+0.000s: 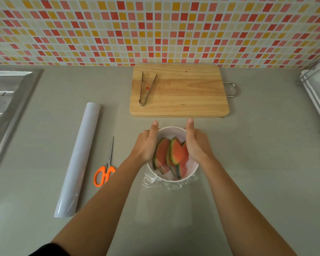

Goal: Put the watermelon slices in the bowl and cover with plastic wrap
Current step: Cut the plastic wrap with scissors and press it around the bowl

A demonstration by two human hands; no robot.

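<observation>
A white bowl (171, 131) stands on the grey counter and holds several watermelon slices (175, 154) standing on edge. A sheet of clear plastic wrap (151, 182) lies over the bowl and bunches on the counter at its near side. My left hand (146, 143) grips the bowl's left side and my right hand (197, 143) grips its right side, thumbs pointing away from me along the rim. The fingers below the rim are hidden. The roll of plastic wrap (79, 159) lies to the left.
Orange-handled scissors (105, 170) lie between the roll and the bowl. Behind the bowl is a wooden cutting board (183, 93) with metal tongs (146, 87) on it. A steel sink (6, 100) is at the far left, a white rack (316, 97) at the far right.
</observation>
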